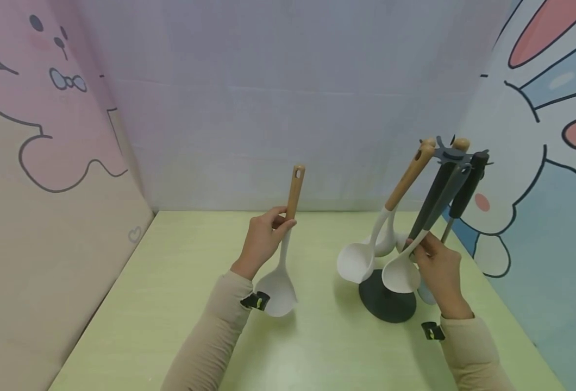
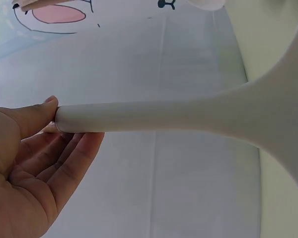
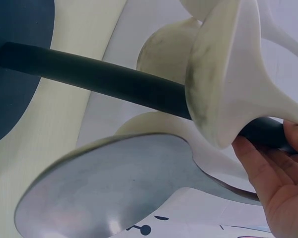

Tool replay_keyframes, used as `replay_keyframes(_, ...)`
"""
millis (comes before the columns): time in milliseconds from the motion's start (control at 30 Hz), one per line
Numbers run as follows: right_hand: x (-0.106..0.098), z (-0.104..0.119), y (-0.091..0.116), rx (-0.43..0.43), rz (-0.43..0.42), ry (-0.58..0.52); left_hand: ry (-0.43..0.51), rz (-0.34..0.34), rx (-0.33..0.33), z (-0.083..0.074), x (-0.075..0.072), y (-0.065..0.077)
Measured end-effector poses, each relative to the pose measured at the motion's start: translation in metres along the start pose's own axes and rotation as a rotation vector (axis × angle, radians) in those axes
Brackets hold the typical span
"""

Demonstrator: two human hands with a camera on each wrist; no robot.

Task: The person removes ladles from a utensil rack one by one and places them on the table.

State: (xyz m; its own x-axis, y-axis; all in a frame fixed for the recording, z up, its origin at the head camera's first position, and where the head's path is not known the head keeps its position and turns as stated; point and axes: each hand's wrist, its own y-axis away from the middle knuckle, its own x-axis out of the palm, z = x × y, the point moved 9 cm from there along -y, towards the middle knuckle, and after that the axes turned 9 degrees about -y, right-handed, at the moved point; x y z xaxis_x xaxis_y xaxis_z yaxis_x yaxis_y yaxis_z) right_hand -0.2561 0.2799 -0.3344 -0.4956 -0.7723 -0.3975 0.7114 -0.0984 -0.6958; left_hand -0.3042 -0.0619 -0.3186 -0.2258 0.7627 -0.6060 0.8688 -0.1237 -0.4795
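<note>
Head view: white spatula (image 1: 279,285) noted just left of lower centre, blade down, wooden handle (image 1: 295,191) up, pinched by the left hand (image 1: 263,239) where wood meets white neck; at right of frame the dark post (image 3: 99,72) of the utensil stand (image 1: 386,309) appears gripped by the right hand (image 1: 439,271), just beside a white ladle (image 1: 399,274). For good handling, the post is judged best braced lightly, with the ladle's neck unpressed, while the spatula is held level-handed, its handle hole (image 1: 298,173) left uncovered and its blade carried clear of the ladle.
</note>
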Motion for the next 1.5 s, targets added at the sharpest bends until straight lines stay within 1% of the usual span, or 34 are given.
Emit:
replay_keyframes(100, 0.000, 0.000, 0.000, -0.006, 0.000, -0.009, -0.023, -0.003, -0.018, 0.011, -0.006, -0.001)
replay_keyframes(367, 0.000, 0.003, -0.002, -0.045, 0.001, 0.010, -0.088, 0.010, -0.082, 0.041, -0.025, -0.003)
replay_keyframes(567, 0.001, 0.003, -0.001, -0.032, 0.001, 0.005, -0.150, 0.034, -0.132, 0.062, -0.039, -0.003)
replay_keyframes(667, 0.001, 0.003, -0.002, -0.045, 0.000, 0.008, -0.166, 0.050, -0.158, 0.074, -0.046, -0.003)
replay_keyframes(800, 0.001, 0.005, -0.003, -0.081, -0.008, 0.011, -0.187, 0.068, -0.199, 0.093, -0.057, -0.001)
replay_keyframes(967, 0.001, 0.004, -0.002, -0.080, -0.014, 0.007, -0.233, 0.082, -0.231, 0.117, -0.070, 0.004)
replay_keyframes(1133, -0.002, 0.004, -0.003, -0.094, -0.022, 0.020, -0.277, 0.098, -0.261, 0.136, -0.084, 0.006)
replay_keyframes(1300, -0.001, 0.002, -0.004, -0.070, -0.023, 0.001, -0.298, 0.116, -0.300, 0.157, -0.093, 0.008)
replay_keyframes(1500, 0.000, 0.001, -0.002, -0.033, -0.023, -0.015, -0.289, 0.187, -0.370, 0.185, -0.098, 0.017)
